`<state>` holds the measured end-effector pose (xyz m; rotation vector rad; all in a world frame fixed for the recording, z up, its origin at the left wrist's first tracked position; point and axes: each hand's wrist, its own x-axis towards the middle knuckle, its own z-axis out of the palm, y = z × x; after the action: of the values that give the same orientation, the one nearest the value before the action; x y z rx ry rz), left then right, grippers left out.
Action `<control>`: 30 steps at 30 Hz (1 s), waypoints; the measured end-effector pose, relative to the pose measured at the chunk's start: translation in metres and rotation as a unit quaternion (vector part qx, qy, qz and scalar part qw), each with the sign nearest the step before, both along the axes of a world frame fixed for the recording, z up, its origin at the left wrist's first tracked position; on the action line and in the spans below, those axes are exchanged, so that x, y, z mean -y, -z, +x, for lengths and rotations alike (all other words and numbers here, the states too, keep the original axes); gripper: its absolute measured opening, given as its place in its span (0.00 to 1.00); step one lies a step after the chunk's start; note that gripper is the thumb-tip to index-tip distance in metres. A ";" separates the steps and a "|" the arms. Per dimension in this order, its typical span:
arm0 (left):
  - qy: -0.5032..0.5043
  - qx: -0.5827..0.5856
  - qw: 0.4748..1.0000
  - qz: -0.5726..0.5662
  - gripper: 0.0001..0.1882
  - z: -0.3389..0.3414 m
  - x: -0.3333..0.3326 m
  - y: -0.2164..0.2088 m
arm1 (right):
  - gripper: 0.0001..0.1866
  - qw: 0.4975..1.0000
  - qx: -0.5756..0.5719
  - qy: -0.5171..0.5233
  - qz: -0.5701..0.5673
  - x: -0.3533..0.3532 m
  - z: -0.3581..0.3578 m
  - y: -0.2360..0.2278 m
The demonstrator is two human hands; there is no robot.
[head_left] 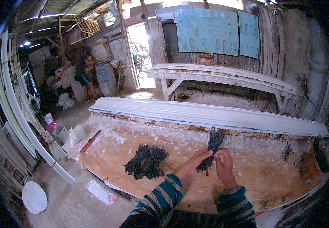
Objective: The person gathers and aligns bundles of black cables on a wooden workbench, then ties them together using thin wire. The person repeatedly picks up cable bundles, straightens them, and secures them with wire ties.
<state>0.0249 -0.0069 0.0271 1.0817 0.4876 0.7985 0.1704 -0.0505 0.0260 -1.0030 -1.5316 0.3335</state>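
My left hand point(197, 161) is closed around the middle of a bundle of thin black looped cords point(215, 140), held upright over the table. Close beside it, my right hand point(223, 165) is closed, thumb and fingers pinched at the bundle's right side; a loose loop sticks out just above them. Whether the pinch holds one strand or several cannot be made out. To the left, two similar black bundles point(146, 161) lie side by side on the brown tabletop point(113, 152). A smaller black tangle of cords point(287, 152) lies at the right.
Along the table's far edge runs a long white moulding point(210, 114). A red cutter point(90, 141) and a white bag point(77, 135) lie at the left end. Behind stands a white-crusted bench point(225, 74). Far left, a person point(81, 70) stands by a blue drum point(105, 79).
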 end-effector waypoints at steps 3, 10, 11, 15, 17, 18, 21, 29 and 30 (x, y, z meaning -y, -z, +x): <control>-0.013 0.079 0.996 -0.036 0.15 0.003 0.005 0.000 | 0.07 0.996 -0.079 -0.034 -0.034 -0.001 0.002 0.003; 0.088 0.188 0.976 -0.068 0.15 -0.002 0.010 0.003 | 0.05 0.915 -0.293 -0.208 -0.182 0.010 -0.003 -0.014; 0.097 0.203 0.972 -0.069 0.15 -0.001 0.010 0.005 | 0.05 0.897 -0.311 -0.238 -0.203 0.010 -0.003 -0.014; 0.097 0.199 0.974 -0.055 0.15 0.002 0.008 0.012 | 0.05 0.908 -0.302 -0.212 -0.199 0.005 0.001 -0.002; 0.025 0.069 0.997 -0.021 0.16 0.001 0.012 -0.008 | 0.04 0.968 -0.204 -0.112 -0.096 0.000 0.002 0.005; -0.010 0.004 1.000 -0.003 0.17 0.003 0.014 -0.015 | 0.04 0.986 -0.151 -0.059 -0.044 0.000 0.003 0.006; -0.042 -0.014 0.995 0.095 0.23 0.007 -0.003 0.015 | 0.03 1.000 0.002 0.017 0.022 0.005 0.002 -0.008; -0.102 -0.012 0.994 0.048 0.21 0.020 -0.014 0.035 | 0.07 0.995 0.082 0.052 0.019 0.002 0.004 -0.009; -0.113 0.009 0.993 0.036 0.17 0.019 -0.015 0.036 | 0.08 0.994 0.090 0.050 0.025 0.001 0.003 -0.008</control>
<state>0.0439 0.0077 -0.0086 1.0978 0.5762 1.0301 0.1737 -0.0517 0.0343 -1.0900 -1.6369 0.1356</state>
